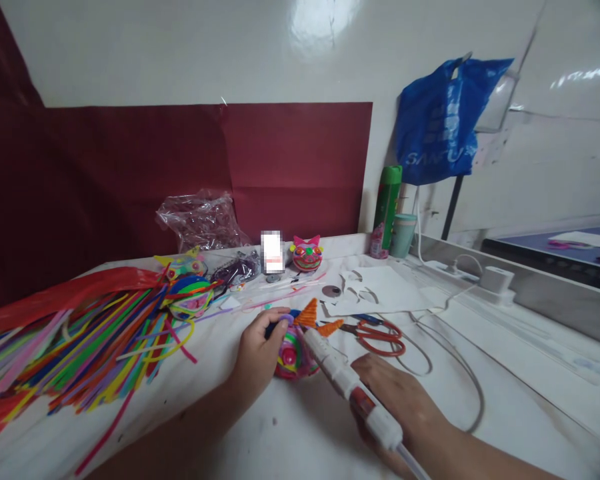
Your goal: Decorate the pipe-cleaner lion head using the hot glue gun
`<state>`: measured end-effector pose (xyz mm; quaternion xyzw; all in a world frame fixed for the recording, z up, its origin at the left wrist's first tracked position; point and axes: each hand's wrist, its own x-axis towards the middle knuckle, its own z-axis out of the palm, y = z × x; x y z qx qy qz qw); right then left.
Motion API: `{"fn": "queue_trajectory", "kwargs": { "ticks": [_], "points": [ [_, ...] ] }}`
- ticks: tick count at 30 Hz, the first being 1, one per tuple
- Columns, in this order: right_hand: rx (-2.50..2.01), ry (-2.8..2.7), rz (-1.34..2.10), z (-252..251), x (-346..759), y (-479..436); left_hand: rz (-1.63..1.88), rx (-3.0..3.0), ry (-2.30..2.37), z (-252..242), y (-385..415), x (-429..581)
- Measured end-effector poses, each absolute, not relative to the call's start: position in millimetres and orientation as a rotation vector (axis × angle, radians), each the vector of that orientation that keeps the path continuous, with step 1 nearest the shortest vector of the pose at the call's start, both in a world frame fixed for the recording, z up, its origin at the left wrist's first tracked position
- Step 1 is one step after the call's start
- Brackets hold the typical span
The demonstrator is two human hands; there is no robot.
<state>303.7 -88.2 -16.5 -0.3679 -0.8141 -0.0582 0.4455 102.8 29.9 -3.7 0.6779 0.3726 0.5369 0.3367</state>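
My left hand [263, 347] is closed on a colourful round craft ornament [291, 360], holding it just above or on the white table; which of the two I cannot tell. Orange pipe-cleaner pieces [307, 315] stick out at its top like pointed ears. My right hand [400, 393] grips a white hot glue gun [347, 380] by its handle, and a glue stick trails from the rear end. The gun's nozzle points at the base of the orange pieces, touching or very close to them. Right of the ornament lie red-handled scissors [380, 337].
Bundles of coloured pipe cleaners [90, 340] cover the left side. A finished-looking pink ornament [307, 255] sits at the back. Cut white paper [385, 290] lies beyond the scissors. A green spray can [387, 213], a cup [403, 235] and cables [455, 357] are on the right.
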Motion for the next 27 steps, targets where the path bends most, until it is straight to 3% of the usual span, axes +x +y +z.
{"fn": "queue_trajectory", "kwargs": {
  "ticks": [19,27],
  "points": [
    [-0.882,-2.082,-0.139,-27,306,-81,1.431,1.823,0.928,-2,26,105],
    [-0.923,-2.031,-0.291,-43,308,-73,1.452,1.823,0.926,-3,26,104]
  ]
}}
